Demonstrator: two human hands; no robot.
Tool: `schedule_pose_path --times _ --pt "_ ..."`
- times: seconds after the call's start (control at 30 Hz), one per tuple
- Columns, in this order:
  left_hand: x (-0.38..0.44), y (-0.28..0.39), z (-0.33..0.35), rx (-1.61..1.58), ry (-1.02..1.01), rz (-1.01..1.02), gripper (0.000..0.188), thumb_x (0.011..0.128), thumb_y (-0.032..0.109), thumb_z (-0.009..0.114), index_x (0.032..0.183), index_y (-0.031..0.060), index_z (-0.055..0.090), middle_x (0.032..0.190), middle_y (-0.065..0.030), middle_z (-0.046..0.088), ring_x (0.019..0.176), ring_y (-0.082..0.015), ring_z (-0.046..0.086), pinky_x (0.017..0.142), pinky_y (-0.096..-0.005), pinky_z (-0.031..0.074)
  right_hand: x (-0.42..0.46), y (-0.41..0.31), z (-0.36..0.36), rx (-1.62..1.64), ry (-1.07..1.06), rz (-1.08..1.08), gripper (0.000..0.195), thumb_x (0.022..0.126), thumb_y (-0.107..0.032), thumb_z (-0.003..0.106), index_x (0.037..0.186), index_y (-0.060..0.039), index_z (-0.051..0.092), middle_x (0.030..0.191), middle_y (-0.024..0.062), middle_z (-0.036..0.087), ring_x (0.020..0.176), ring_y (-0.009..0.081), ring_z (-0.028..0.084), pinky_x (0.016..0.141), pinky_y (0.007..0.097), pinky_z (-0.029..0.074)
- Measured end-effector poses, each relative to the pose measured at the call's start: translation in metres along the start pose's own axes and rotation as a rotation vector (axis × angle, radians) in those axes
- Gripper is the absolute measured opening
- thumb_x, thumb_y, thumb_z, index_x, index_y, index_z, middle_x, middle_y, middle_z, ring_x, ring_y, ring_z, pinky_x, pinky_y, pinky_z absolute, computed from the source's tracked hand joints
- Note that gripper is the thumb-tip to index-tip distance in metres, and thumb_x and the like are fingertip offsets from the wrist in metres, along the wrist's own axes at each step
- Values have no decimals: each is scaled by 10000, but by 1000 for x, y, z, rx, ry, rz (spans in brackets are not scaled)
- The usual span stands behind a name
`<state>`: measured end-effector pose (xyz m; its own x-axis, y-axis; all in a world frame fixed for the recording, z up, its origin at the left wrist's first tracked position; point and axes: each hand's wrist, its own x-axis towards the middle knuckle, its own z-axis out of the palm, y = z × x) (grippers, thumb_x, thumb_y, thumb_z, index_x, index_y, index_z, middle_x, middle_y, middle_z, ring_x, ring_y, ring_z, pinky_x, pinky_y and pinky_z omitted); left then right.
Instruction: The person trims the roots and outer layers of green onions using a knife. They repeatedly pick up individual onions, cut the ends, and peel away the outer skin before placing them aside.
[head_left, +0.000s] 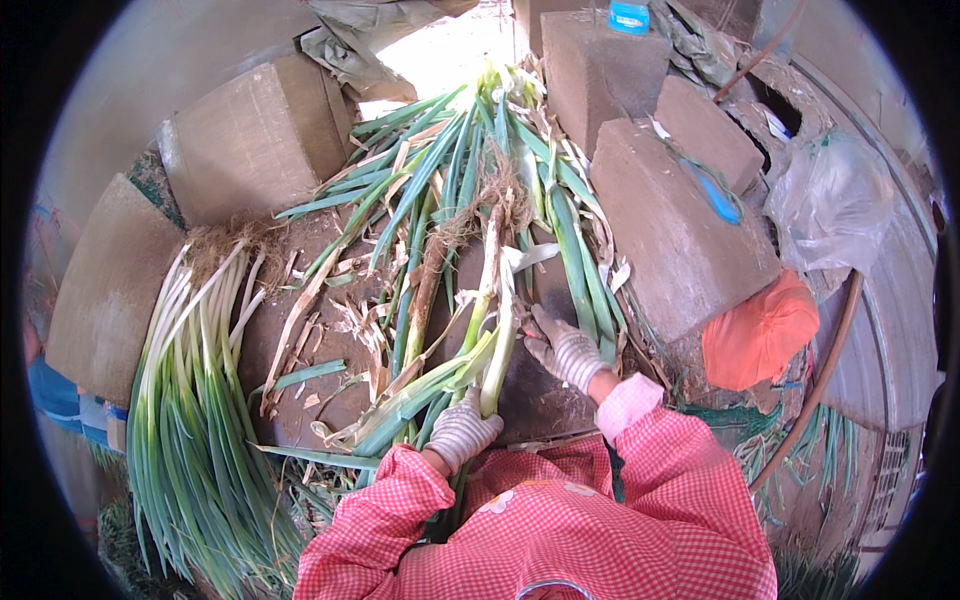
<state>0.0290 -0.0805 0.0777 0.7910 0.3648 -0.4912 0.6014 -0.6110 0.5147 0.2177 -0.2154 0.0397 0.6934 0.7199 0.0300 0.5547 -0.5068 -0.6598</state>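
My left hand (463, 431), in a striped knit glove, grips a thick green onion (501, 345) low on its stalk, with its white part pointing away from me. Folded green leaves (442, 382) lie beside that hand. To the right of the stalk is my right hand (566, 352), in a matching glove with darkened fingertips. A small dark and red item shows at its fingers, too small to name, and its grip on it is unclear. Beyond the hands lies a pile of untrimmed green onions (465, 165) with dry husks and matted roots (502, 191).
Cleaned green onions (202, 375) form a bundle at left, roots away from me. Peeled husks (360, 322) litter the dark work surface (315, 397). Brown blocks (240, 142) stand left and right. An orange bag (765, 330), a clear plastic bag (832, 199) and a hose (817, 397) are at right.
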Motion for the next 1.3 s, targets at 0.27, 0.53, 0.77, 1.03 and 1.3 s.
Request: schedule_pose_path --times 0.27,0.53,0.77,1.03,1.3 --pt "3 -1 17 395 72 97 774 823 253 579 1413 -88 213 772 -248 658 690 -399 662 634 -489 526 69 -2 -7 -211 -15 69 566 923 -352 507 1405 -82 382 1215 255 551 1007 380 614 909 447 490" --pt "-7 10 0 514 68 78 649 848 209 545 1385 -74 315 834 -203 692 715 -341 696 630 -470 532 16 12 1 -254 -39 -73 521 896 -367 550 1351 -139 439 894 201 641 807 317 664 701 439 521" --pt "-53 7 -49 365 146 252 466 800 213 596 1176 -9 433 776 -201 658 696 -381 661 626 -497 509 4 2 8 590 110 208 549 918 -433 538 1273 -17 492 1019 129 604 1013 247 564 869 445 466" --pt "-116 12 -69 -19 -54 311 510 823 223 632 1250 18 444 764 -174 648 684 -336 662 639 -428 518 108 15 61 1592 322 776 515 956 -562 429 928 -73 588 768 108 639 648 244 641 561 373 562" --pt "-168 -20 -97 -576 -163 91 511 848 193 648 1290 -4 482 807 -31 598 691 -91 548 672 -257 475 221 138 84 626 687 1042 571 953 -497 410 1324 -63 413 1246 171 514 1139 313 517 942 412 423"
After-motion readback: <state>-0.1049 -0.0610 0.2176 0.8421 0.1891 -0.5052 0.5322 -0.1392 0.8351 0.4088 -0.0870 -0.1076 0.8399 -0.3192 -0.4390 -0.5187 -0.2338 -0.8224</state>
